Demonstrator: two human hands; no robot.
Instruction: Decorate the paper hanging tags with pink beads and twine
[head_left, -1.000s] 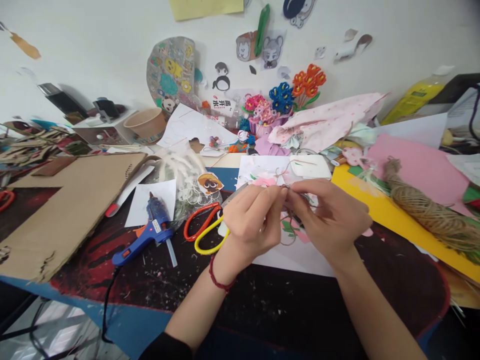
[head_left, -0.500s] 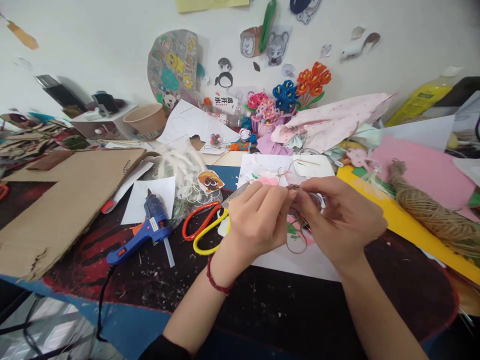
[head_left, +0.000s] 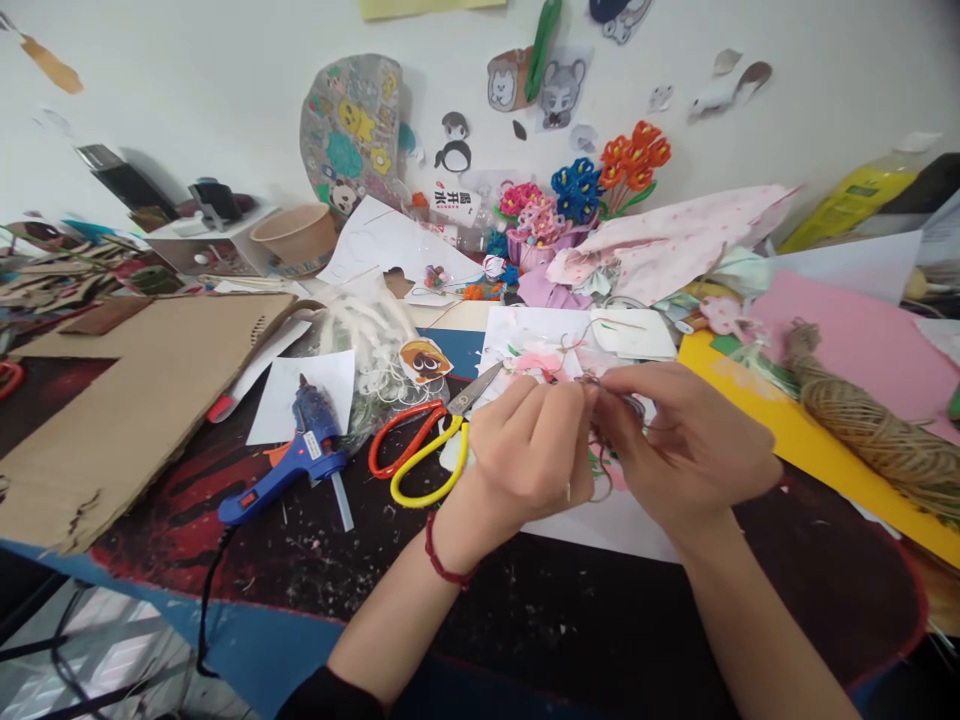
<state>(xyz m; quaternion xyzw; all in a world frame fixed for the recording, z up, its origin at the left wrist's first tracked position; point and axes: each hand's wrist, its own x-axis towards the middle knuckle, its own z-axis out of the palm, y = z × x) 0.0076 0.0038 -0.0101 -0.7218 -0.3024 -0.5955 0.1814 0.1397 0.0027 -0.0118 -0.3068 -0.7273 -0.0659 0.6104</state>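
Note:
In the head view my left hand and my right hand meet above a white paper sheet. Both are closed, fingertips pinched together around a thin brown cord, whose loop dangles between them. A small bundle of the same cord is partly covered by the right fingers. The pinch point itself is mostly hidden by my knuckles. Left of my left hand lie scissors with one red and one yellow handle. Pink and green scraps lie on the paper behind the hands.
A blue glue gun rests on white paper at the left, its cable running off the table edge. Cut cardboard lies farther left. A twine bundle sits on yellow card at the right. Pipe-cleaner flowers stand at the back.
My left hand has rolled slightly, knuckles turning toward the camera, and shifted a little right. The dangling cord loop looks narrower. The whole view has shifted slightly.

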